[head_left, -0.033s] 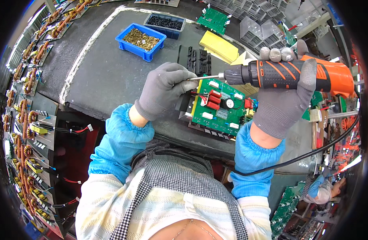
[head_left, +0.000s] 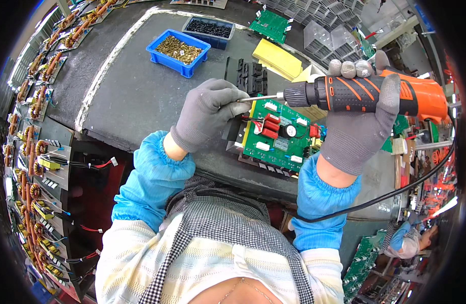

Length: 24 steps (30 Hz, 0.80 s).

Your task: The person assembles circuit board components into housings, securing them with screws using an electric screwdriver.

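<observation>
Gripping an orange-and-black, barrel-shaped power screwdriver [head_left: 364, 95], a person's grey-gloved right hand [head_left: 358, 133] closed around the tool's body at two o'clock from a green rectangular circuit board [head_left: 283, 156] on the dark grey tabletop [head_left: 126, 83]. The grey-gloved left hand [head_left: 205, 114], at the board's ten o'clock, pinched the slim silver metal bit [head_left: 263, 98] between thumb and fingers, hiding its end. The bit pointed toward nine o'clock, crossing above the board's upper edge; whether it touched anything beneath could not be told. Red block-shaped components [head_left: 269, 133] and a round black-and-white component [head_left: 288, 131] stood on the board. A black cable [head_left: 390, 196] curved down from behind the tool and passed over the right sleeve of shiny blue fabric [head_left: 321, 230].

Outward from the board, ribbed black plastic parts [head_left: 251, 76] sat at eleven o'clock, a flat yellow rectangular block [head_left: 277, 58] at twelve, and silver metal finned pieces [head_left: 326, 40] at one. A bright blue plastic bin [head_left: 187, 71] of small brass-coloured pieces [head_left: 177, 49] rested at ten o'clock, just beside a dark blue-grey bin [head_left: 212, 41] of small black pieces [head_left: 208, 28].
</observation>
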Motion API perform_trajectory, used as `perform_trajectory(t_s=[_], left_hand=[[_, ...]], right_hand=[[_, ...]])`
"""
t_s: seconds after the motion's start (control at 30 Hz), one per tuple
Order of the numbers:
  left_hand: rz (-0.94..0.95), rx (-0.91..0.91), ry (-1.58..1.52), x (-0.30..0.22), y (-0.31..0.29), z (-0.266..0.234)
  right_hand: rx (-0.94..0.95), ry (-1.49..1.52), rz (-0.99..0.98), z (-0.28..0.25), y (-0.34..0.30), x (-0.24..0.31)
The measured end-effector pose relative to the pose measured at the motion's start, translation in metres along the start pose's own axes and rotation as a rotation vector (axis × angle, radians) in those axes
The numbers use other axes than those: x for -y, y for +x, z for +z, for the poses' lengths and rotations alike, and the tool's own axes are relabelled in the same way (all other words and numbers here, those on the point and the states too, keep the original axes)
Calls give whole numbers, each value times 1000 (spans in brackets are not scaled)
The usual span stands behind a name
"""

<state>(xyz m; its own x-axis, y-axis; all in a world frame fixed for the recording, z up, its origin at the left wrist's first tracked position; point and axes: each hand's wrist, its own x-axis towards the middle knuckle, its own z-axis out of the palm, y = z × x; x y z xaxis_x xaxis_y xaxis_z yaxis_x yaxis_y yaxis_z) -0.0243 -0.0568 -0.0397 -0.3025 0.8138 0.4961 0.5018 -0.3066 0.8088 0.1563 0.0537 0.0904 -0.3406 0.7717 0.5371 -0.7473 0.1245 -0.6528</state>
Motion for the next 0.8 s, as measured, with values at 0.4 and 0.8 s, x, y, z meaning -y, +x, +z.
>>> perform_trajectory(t_s=[0.4,0.8], left_hand=[[177,458,18,24,-1,-17],[345,433,3,29,2,-5]], right_hand=[[71,-112,91,8,-16,18],[151,-258,117,7,-34,9]])
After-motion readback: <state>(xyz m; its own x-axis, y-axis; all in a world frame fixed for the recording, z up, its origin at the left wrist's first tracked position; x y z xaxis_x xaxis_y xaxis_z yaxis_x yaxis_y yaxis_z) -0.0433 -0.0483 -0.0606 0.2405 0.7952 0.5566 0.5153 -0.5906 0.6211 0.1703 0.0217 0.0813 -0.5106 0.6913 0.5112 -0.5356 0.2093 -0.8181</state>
